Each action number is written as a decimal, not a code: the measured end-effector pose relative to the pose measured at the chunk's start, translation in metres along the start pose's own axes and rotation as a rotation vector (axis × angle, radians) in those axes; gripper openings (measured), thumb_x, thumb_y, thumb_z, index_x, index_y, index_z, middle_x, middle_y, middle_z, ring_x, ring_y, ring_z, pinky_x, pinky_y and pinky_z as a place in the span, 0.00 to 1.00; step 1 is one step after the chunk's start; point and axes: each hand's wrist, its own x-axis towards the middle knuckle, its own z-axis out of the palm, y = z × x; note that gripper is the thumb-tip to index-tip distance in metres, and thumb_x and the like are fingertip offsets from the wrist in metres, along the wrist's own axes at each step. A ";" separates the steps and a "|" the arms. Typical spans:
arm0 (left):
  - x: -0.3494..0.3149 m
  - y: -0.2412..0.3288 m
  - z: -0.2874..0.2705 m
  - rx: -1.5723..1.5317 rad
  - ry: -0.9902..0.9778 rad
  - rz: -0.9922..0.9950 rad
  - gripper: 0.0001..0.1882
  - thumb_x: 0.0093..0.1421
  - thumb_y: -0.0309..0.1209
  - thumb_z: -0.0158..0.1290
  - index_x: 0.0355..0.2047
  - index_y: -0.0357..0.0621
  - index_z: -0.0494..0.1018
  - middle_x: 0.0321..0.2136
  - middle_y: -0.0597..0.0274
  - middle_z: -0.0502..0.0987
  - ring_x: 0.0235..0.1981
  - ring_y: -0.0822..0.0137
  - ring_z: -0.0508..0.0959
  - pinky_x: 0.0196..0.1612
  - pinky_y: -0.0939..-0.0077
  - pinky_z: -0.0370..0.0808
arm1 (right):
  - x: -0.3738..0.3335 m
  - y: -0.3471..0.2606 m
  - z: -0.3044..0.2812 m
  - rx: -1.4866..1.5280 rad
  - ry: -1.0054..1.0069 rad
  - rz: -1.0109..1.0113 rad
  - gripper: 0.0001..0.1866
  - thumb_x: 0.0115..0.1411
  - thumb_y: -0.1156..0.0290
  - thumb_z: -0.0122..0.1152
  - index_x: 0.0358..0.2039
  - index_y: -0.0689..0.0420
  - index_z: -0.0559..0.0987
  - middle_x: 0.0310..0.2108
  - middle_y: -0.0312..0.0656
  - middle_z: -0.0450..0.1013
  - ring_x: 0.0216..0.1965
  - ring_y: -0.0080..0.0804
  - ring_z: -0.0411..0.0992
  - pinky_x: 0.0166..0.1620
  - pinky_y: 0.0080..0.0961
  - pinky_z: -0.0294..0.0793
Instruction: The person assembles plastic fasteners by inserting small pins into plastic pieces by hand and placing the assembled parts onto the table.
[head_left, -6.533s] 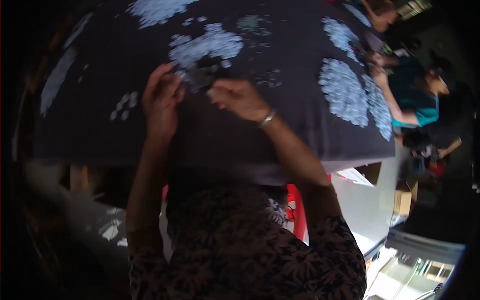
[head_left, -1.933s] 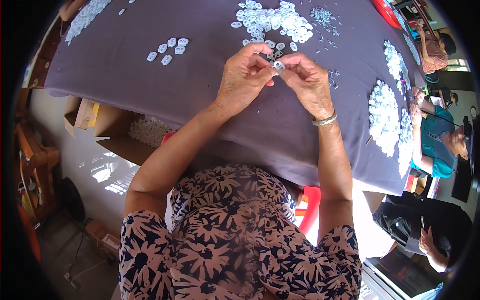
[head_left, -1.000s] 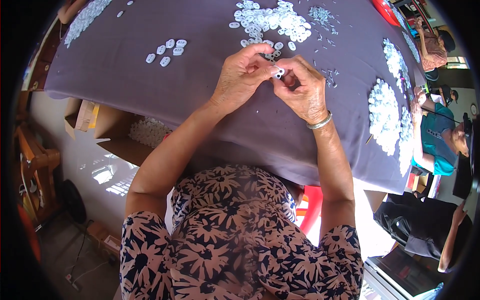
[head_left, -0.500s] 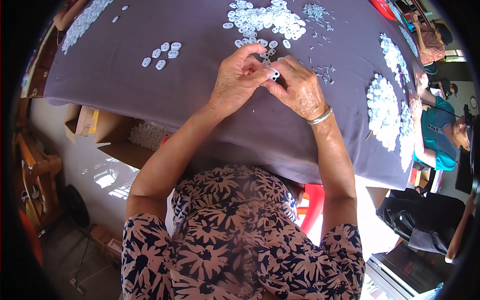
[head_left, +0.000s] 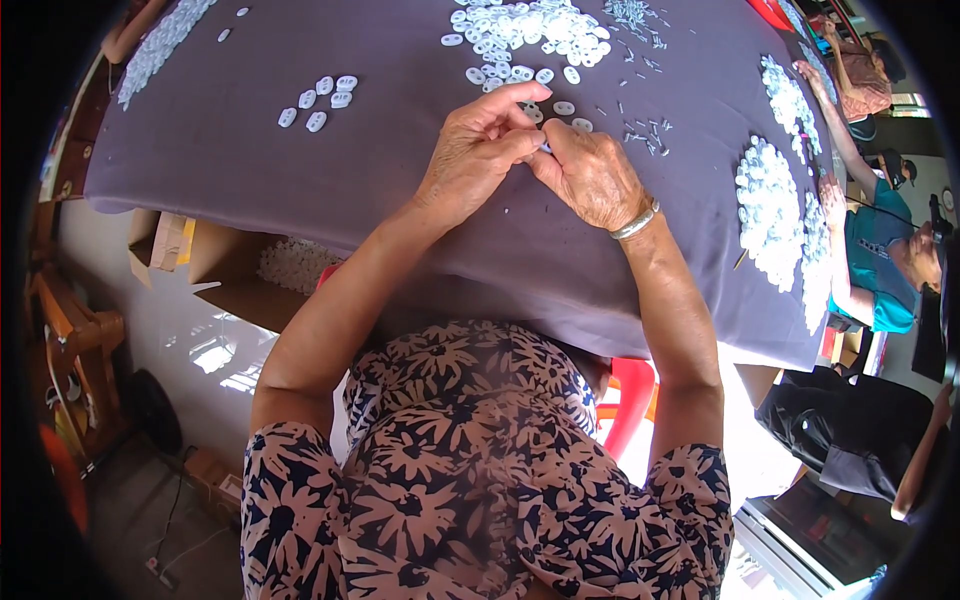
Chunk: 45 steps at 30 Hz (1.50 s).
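Note:
My left hand [head_left: 472, 155] and my right hand [head_left: 592, 178] meet above the dark cloth. Between their fingertips only a sliver of a white oval plastic piece [head_left: 545, 148] shows. My left thumb and index finger pinch it, while the other left fingers curl loosely. The fingers of my right hand are closed against the same piece; whatever else they grip is hidden. Just beyond the hands lie loose white oval pieces with two holes [head_left: 564, 108], in front of a larger heap [head_left: 520, 35]. Small metal screws or pins [head_left: 650, 135] are scattered to the right.
A small group of oval pieces [head_left: 316, 121] lies to the left on the tablecloth [head_left: 240, 170]. More heaps of white pieces [head_left: 768, 215] stand along the right side, where a person in teal [head_left: 880, 250] works. An open cardboard box [head_left: 235, 285] sits below the table's left edge.
The piece between my fingers has turned and is now mostly covered by them. My hands stay together in nearly the same place. A co-worker's arm at the right now reaches farther across the table.

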 end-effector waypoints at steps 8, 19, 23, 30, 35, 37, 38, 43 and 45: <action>0.002 0.001 -0.002 -0.014 -0.042 -0.042 0.19 0.56 0.22 0.50 0.48 0.45 0.71 0.23 0.72 0.71 0.27 0.80 0.68 0.35 0.83 0.67 | 0.000 0.001 0.006 -0.059 0.027 -0.012 0.13 0.56 0.66 0.58 0.24 0.61 0.67 0.18 0.49 0.68 0.22 0.49 0.71 0.24 0.38 0.70; 0.003 0.007 -0.006 0.063 -0.065 -0.068 0.20 0.56 0.21 0.49 0.50 0.46 0.70 0.26 0.71 0.71 0.27 0.80 0.68 0.34 0.84 0.68 | 0.002 -0.002 0.010 -0.014 0.165 -0.053 0.14 0.55 0.65 0.60 0.22 0.59 0.68 0.17 0.44 0.68 0.20 0.44 0.70 0.24 0.35 0.70; 0.006 0.008 -0.016 0.143 -0.012 -0.028 0.16 0.57 0.22 0.50 0.47 0.44 0.69 0.26 0.71 0.71 0.24 0.80 0.68 0.29 0.85 0.67 | 0.001 0.000 -0.003 0.170 0.198 0.145 0.17 0.56 0.61 0.61 0.19 0.59 0.68 0.13 0.35 0.61 0.17 0.23 0.60 0.22 0.22 0.62; 0.019 0.027 -0.095 0.782 0.056 0.122 0.02 0.53 0.25 0.51 0.26 0.40 0.72 0.20 0.64 0.74 0.22 0.75 0.71 0.27 0.77 0.68 | -0.009 0.057 -0.036 0.353 0.534 0.461 0.17 0.61 0.63 0.56 0.19 0.59 0.72 0.14 0.26 0.60 0.19 0.12 0.56 0.21 0.15 0.55; 0.001 0.041 -0.121 1.226 0.248 0.187 0.04 0.52 0.24 0.49 0.29 0.42 0.73 0.26 0.57 0.74 0.26 0.59 0.76 0.30 0.70 0.71 | -0.020 0.063 -0.061 0.467 -0.043 0.625 0.08 0.52 0.67 0.64 0.25 0.59 0.80 0.17 0.31 0.69 0.22 0.15 0.65 0.26 0.17 0.65; 0.001 0.041 -0.130 1.288 0.269 0.202 0.05 0.52 0.24 0.49 0.30 0.42 0.73 0.28 0.58 0.74 0.28 0.59 0.76 0.31 0.69 0.71 | -0.020 0.060 -0.061 0.486 -0.083 0.642 0.07 0.48 0.69 0.65 0.24 0.59 0.79 0.17 0.32 0.70 0.22 0.17 0.66 0.27 0.17 0.66; 0.001 0.042 -0.130 1.292 0.319 0.205 0.06 0.52 0.23 0.50 0.31 0.43 0.73 0.28 0.59 0.74 0.27 0.60 0.76 0.31 0.69 0.72 | -0.022 0.062 -0.057 0.485 -0.133 0.594 0.05 0.48 0.72 0.65 0.25 0.59 0.79 0.18 0.31 0.70 0.22 0.16 0.66 0.28 0.16 0.67; 0.003 0.042 -0.093 1.083 0.351 0.403 0.10 0.51 0.21 0.55 0.35 0.42 0.74 0.30 0.60 0.75 0.28 0.66 0.77 0.32 0.74 0.74 | -0.012 0.045 -0.050 0.319 -0.251 0.484 0.04 0.47 0.77 0.64 0.25 0.61 0.78 0.21 0.30 0.70 0.23 0.18 0.66 0.29 0.16 0.68; 0.008 0.030 -0.069 0.849 0.187 0.380 0.10 0.50 0.22 0.57 0.34 0.41 0.74 0.30 0.61 0.76 0.29 0.69 0.77 0.33 0.77 0.74 | -0.013 0.042 -0.047 0.336 -0.217 0.455 0.03 0.48 0.78 0.63 0.24 0.61 0.77 0.20 0.30 0.70 0.22 0.17 0.66 0.27 0.15 0.67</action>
